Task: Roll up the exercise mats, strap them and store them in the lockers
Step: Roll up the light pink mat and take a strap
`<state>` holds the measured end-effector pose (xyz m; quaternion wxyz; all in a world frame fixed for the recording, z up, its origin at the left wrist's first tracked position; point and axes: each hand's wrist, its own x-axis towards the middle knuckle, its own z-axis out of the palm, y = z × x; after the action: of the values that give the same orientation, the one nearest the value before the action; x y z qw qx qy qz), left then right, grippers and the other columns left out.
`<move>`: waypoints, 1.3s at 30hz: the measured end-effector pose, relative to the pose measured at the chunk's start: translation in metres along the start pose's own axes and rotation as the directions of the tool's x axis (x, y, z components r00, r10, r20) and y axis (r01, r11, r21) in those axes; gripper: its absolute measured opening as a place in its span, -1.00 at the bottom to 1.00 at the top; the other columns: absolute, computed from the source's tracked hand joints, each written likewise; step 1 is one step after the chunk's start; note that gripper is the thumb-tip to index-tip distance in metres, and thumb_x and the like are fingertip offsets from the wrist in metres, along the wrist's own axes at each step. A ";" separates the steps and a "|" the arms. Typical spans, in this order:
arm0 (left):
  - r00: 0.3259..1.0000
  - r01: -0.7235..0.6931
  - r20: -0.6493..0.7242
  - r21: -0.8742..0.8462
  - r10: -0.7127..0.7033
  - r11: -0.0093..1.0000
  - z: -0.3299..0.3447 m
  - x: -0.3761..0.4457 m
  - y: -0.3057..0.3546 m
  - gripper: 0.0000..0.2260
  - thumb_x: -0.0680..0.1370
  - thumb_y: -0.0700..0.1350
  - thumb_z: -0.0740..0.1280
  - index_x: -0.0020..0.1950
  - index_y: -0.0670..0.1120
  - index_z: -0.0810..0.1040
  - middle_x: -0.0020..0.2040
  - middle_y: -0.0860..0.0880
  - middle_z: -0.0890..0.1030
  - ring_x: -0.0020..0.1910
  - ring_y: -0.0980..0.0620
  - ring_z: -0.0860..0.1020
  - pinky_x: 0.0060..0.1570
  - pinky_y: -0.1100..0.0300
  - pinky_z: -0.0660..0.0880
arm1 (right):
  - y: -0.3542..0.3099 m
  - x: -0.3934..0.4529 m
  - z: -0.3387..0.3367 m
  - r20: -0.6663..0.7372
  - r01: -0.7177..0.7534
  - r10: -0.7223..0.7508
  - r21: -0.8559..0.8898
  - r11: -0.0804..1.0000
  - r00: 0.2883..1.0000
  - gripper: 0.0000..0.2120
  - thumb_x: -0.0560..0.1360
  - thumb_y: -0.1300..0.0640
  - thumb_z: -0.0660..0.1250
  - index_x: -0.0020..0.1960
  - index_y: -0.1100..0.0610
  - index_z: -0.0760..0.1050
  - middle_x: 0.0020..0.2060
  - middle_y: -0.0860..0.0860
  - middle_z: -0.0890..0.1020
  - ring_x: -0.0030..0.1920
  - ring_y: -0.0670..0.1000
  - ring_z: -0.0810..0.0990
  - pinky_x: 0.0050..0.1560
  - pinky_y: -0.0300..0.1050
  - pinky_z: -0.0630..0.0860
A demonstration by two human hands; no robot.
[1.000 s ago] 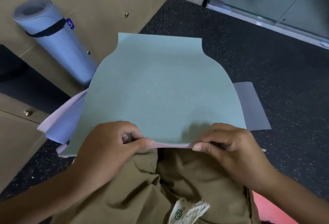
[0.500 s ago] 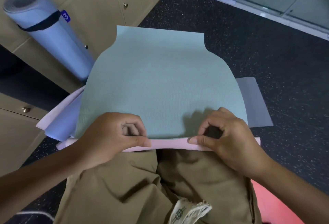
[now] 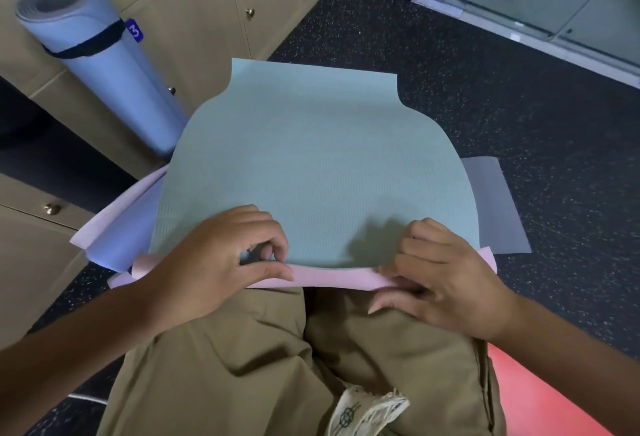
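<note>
Green mat [image 3: 311, 172], finely ribbed, pink underside curled by fingers [image 3: 273, 271].

The light is soft and even, coming from overhead, bright enough on the pale green mat [image 3: 311, 165] and dimmer toward the open locker [image 3: 41, 145] at the left, which sinks into near black. The right hand [image 3: 446, 280] throws a small dark shadow onto the mat just beside it. The wide lens bends straight lines: the mat's sides bulge outward and the locker fronts [image 3: 194, 3] lean. The rolled blue mat [image 3: 104, 65] looks slightly smeared at its top. The speckled floor [image 3: 502, 106] stays fairly crisp, with no glare.
</note>
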<state>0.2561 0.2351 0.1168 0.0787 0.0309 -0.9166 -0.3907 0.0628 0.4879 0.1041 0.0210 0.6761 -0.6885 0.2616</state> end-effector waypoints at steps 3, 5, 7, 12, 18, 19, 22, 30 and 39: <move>0.999 -0.053 0.009 0.114 0.053 0.992 0.005 -0.001 0.004 -0.77 0.53 0.16 0.40 -0.18 0.05 0.52 -0.26 0.18 0.44 -0.19 0.16 0.44 -0.17 0.28 0.37 | 0.003 0.001 -0.002 0.026 0.015 -0.015 -0.002 1.000 1.000 -0.59 0.49 -0.15 0.52 -0.25 0.19 0.59 -0.35 -0.01 0.43 -0.25 0.06 0.39 -0.21 -0.06 0.38; 0.996 -0.084 0.009 0.208 0.084 0.975 0.009 -0.004 0.008 -0.77 0.56 0.15 0.36 -0.16 0.03 0.51 -0.24 0.17 0.44 -0.19 0.15 0.42 -0.17 0.19 0.39 | 0.003 0.001 -0.002 0.040 0.022 -0.021 -0.020 1.000 0.999 -0.62 0.51 -0.10 0.52 -0.26 0.18 0.56 -0.34 -0.03 0.44 -0.25 0.04 0.39 -0.20 -0.07 0.39; 0.992 -0.121 0.009 0.299 0.124 0.947 0.010 -0.009 0.014 -0.75 0.57 0.17 0.33 -0.15 0.01 0.51 -0.22 0.15 0.46 -0.17 0.10 0.42 -0.18 0.13 0.38 | 0.003 0.001 -0.003 0.041 0.012 -0.011 -0.033 0.999 0.999 -0.64 0.53 -0.07 0.51 -0.26 0.19 0.56 -0.33 -0.03 0.45 -0.25 0.02 0.39 -0.18 -0.11 0.38; 0.979 -0.183 0.019 0.509 0.201 0.841 0.015 -0.015 0.028 -0.68 0.46 0.22 0.41 -0.12 -0.03 0.58 -0.13 0.05 0.53 -0.10 -0.02 0.45 -0.12 0.06 0.38 | 0.005 -0.001 -0.004 0.025 -0.068 0.067 0.043 0.997 0.997 -0.68 0.50 -0.05 0.54 -0.24 0.16 0.58 -0.33 -0.06 0.49 -0.27 -0.03 0.42 -0.11 -0.30 0.31; 0.991 -0.134 0.072 0.675 0.115 0.726 0.022 -0.016 0.046 -0.56 0.20 0.09 0.66 -0.19 -0.06 0.50 -0.20 -0.04 0.50 -0.16 -0.12 0.48 -0.26 0.01 0.47 | 0.002 0.001 -0.007 0.051 -0.110 0.107 0.056 0.992 0.993 -0.68 0.47 -0.12 0.51 -0.24 0.11 0.60 -0.33 -0.07 0.52 -0.28 -0.07 0.46 -0.18 -0.32 0.35; 0.992 -0.123 0.071 0.696 0.102 0.707 0.025 -0.017 0.049 -0.57 0.18 0.06 0.67 -0.21 -0.06 0.50 -0.22 -0.05 0.50 -0.17 -0.13 0.49 -0.27 0.02 0.45 | 0.001 0.001 -0.008 0.050 -0.122 0.119 0.063 0.991 0.992 -0.67 0.47 -0.14 0.51 -0.25 0.11 0.61 -0.33 -0.07 0.51 -0.29 -0.08 0.45 -0.21 -0.30 0.37; 0.996 -0.080 0.030 0.735 0.086 0.673 0.034 -0.017 0.052 -0.62 0.16 -0.12 0.66 -0.26 -0.06 0.48 -0.28 -0.06 0.49 -0.22 -0.13 0.50 -0.31 0.02 0.43 | 0.000 0.003 -0.010 0.050 -0.149 0.146 0.074 0.986 0.988 -0.65 0.46 -0.19 0.49 -0.25 0.09 0.61 -0.33 -0.08 0.49 -0.29 -0.08 0.46 -0.25 -0.21 0.40; 0.989 -0.024 -0.090 0.678 0.115 0.735 0.046 -0.021 0.051 -0.70 0.28 -0.14 0.62 -0.30 -0.05 0.49 -0.31 -0.05 0.49 -0.20 -0.12 0.50 -0.27 0.03 0.43 | -0.001 -0.002 -0.020 0.077 0.019 -0.010 -0.120 0.993 0.997 -0.64 0.48 -0.16 0.49 -0.10 0.16 0.62 -0.17 0.01 0.54 -0.18 0.09 0.49 -0.09 -0.08 0.44; 0.981 0.185 -0.154 0.531 -0.121 0.827 0.037 -0.018 0.044 -0.85 0.57 -0.04 0.40 -0.15 -0.06 0.54 -0.17 -0.01 0.57 -0.11 -0.08 0.54 -0.13 -0.02 0.48 | -0.020 -0.012 -0.013 0.028 -0.013 0.023 -0.320 0.947 0.999 -0.69 0.61 -0.07 0.34 -0.12 0.17 0.58 -0.25 0.02 0.54 -0.21 0.11 0.49 -0.15 -0.01 0.40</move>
<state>0.2678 0.2944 0.1211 0.0872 0.1473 -0.9782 -0.1178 0.0785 0.5050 0.1172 0.1170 0.6614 -0.7282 0.1361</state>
